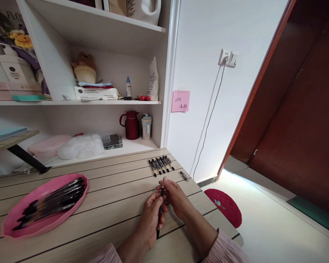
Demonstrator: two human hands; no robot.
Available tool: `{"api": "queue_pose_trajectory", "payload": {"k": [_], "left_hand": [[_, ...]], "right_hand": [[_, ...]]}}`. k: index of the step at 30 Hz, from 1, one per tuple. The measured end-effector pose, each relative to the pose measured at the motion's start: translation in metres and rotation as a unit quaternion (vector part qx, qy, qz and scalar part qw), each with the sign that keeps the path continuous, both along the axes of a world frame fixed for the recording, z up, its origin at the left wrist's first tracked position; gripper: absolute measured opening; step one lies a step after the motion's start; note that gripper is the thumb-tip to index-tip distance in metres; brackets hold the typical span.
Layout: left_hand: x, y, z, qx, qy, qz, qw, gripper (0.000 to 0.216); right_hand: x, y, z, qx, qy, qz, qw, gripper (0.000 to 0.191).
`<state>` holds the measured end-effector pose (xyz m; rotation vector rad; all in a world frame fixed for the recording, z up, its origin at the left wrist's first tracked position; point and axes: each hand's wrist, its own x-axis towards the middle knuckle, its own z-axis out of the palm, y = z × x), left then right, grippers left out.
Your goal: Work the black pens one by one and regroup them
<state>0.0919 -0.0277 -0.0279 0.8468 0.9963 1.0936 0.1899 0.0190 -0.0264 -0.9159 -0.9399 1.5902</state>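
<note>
My left hand is closed round the barrel of a black pen, which stands steeply with its lower end below my fingers. At the pen's upper end, the fingers of my right hand are closed about its narrow tip. A short dark and silver piece, apparently a pen cap, lies on the table just beyond my right hand. Farther back, several pens lie side by side in a row. To the left, a pink oval tray holds a pile of black pens.
The wood-slat table meets a white shelf unit at the back. On the lower shelf are a dark red jug, a tumbler and a plastic bag. A red round cushion sits by the table's right edge.
</note>
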Motion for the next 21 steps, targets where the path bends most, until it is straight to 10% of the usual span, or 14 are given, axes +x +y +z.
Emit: {"api": "queue_pose_trajectory", "payload": {"k": [21], "left_hand": [[-0.0074,0.0007,-0.0005,0.011,-0.009,-0.042,0.999,0.028]], "right_hand": [[0.001,-0.0011,-0.0002,0.037,0.06,0.023,0.997,0.03]]}}
